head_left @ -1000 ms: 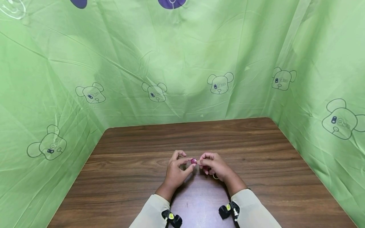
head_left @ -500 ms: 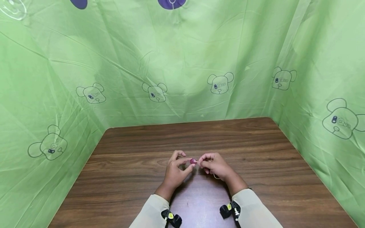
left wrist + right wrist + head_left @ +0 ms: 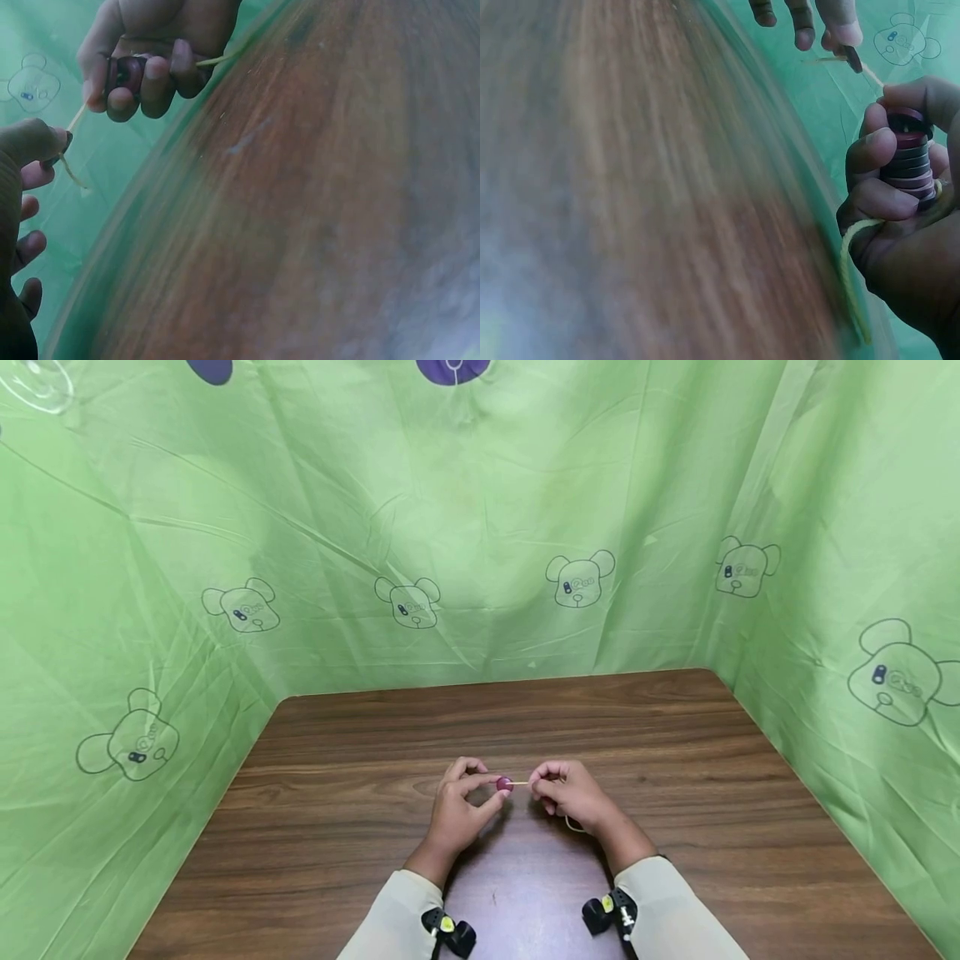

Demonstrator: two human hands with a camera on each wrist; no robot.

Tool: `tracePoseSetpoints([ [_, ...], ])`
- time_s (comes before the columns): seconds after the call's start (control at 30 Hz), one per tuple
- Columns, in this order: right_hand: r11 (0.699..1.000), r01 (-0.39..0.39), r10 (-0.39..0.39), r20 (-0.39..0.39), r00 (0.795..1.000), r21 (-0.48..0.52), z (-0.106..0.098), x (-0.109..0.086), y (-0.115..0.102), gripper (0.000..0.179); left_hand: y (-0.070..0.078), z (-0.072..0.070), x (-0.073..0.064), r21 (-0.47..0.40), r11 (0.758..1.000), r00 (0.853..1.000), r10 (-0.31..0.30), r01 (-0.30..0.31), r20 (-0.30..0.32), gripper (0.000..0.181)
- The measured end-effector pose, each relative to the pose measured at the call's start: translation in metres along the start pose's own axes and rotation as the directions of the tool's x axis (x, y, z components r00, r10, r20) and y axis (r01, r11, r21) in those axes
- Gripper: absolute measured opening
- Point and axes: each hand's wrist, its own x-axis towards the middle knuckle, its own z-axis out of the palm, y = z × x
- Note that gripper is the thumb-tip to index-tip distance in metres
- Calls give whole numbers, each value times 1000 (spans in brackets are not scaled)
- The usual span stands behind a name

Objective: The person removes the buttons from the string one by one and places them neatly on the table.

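In the head view my left hand (image 3: pixel 456 814) pinches a small dark red flat bead (image 3: pixel 505 785) between thumb and forefinger. A thin yellow cord (image 3: pixel 520 783) runs from it to my right hand (image 3: pixel 573 797). A short loose end of the cord (image 3: pixel 73 174) comes out on the bead's other side in the left wrist view. The fingers of my right hand curl round a stack of several reddish and dark flat beads (image 3: pixel 907 165), and its thumb and forefinger pinch the cord. More cord (image 3: pixel 847 262) hangs below that palm in the right wrist view. Both hands are above the table.
A brown wood-grain table (image 3: pixel 360 735) spreads under the hands. Green curtains (image 3: pixel 487 527) with bear drawings surround its back and sides. A black wrist camera (image 3: pixel 453 935) sits on the left sleeve, another wrist camera (image 3: pixel 600 914) on the right.
The hands have drawn slightly apart: the left one moved a little left with the bead, the right one a little right. A longer piece of cord now shows between them.
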Motion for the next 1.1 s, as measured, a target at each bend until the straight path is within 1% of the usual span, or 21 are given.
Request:
tracePoseSetpoints([
  [0.13,1000,-3,3,-6,1000,9,-1,0,0,26,-2,-1,0,21,1000,1000,5,-5,-2,19],
  [0.23,1000,0,1,-6,1000,13,-2,0,1,27,-2,-2,0,31,999,1000,-9,9,-7,19],
  [0.4,1000,6,-6,-1,1000,11,-4,0,2,28,-4,-4,-1,41,998,999,-44,44,-6,20],
  [0.6,1000,-6,6,-15,1000,17,-5,-1,2,25,-6,-6,-1,49,997,998,-66,66,-3,19],
  [0.73,999,-16,17,-16,1000,36,-6,-4,-1,25,-6,-9,-1,56,993,995,-101,101,-1,18],
  [0.9,999,-6,6,-3,1000,46,-8,-4,-3,26,-7,-12,-1,93,985,990,-143,143,0,17],
  [1.1,999,-14,14,-21,1000,32,-9,-6,-3,23,-8,-14,-1,106,982,988,-156,154,11,18],
])
